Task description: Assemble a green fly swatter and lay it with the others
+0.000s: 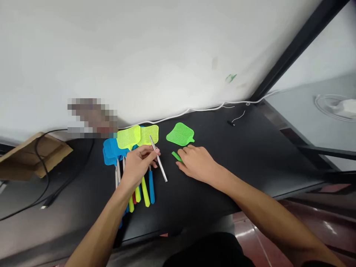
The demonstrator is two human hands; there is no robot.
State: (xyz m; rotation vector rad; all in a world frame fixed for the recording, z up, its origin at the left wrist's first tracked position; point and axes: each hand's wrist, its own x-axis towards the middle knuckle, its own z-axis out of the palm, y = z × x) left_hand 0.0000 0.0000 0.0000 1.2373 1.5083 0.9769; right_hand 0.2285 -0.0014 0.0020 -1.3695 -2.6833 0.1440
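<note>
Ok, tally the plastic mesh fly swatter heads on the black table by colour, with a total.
Yellow plastic mesh swatter heads: 2
Blue plastic mesh swatter heads: 2, overlapping, so possibly more
Green plastic mesh swatter head: 1, lying apart with no handle attached
Total: 5

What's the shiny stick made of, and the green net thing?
The stick in the left hand looks like bare metal: silvery, with a bright glint. The green net head looks like moulded plastic: bright, even colour, a grid of tiny holes.
</note>
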